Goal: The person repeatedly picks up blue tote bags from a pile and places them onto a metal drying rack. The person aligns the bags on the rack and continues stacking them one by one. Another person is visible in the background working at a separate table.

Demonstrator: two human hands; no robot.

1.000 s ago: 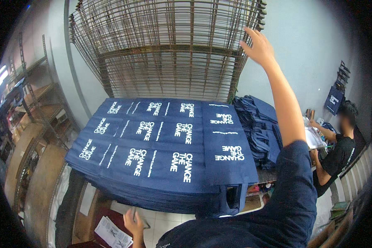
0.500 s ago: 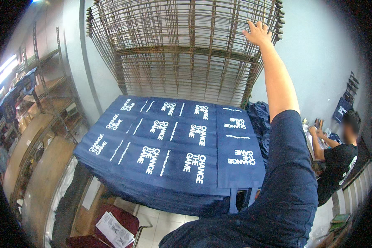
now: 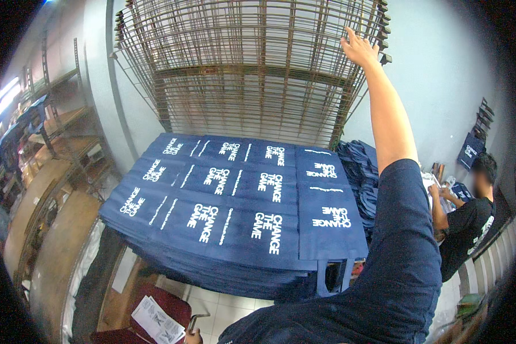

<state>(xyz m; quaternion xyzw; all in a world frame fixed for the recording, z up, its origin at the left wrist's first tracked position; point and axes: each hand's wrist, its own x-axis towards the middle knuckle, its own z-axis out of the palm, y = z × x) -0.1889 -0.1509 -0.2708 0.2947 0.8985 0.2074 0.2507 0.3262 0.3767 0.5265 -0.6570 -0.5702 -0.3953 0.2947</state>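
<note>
Drying rack (image 3: 249, 70) of thin, closely spaced metal wires in tiers, with a darker crossbar, stands at the far side of the scene against a pale grey wall (image 3: 436, 74), beyond a wide, thick stack of flat navy-blue fabric bags (image 3: 243, 215) with white lettering. The person's right hand (image 3: 361, 53) is raised to the rack's upper right part, its fingers spread apart; whether they touch the wires or only pass in front of them, I cannot tell. A second ago that hand was lower and at the rack's right edge; now it lies across the wires, so the reach appears to be directed at the rack rather than at the bags, whose top layer looks unchanged.

The left hand (image 3: 194, 337) has dropped to the near edge, cut off there, close to the metal armrest of a dark red chair (image 3: 175, 304) bearing white printed sheets (image 3: 156, 319); its grip cannot be told. On the right lies a loose heap of dark blue fabric (image 3: 354, 175), and farther right a co-worker in black (image 3: 467, 232) is seated.
</note>
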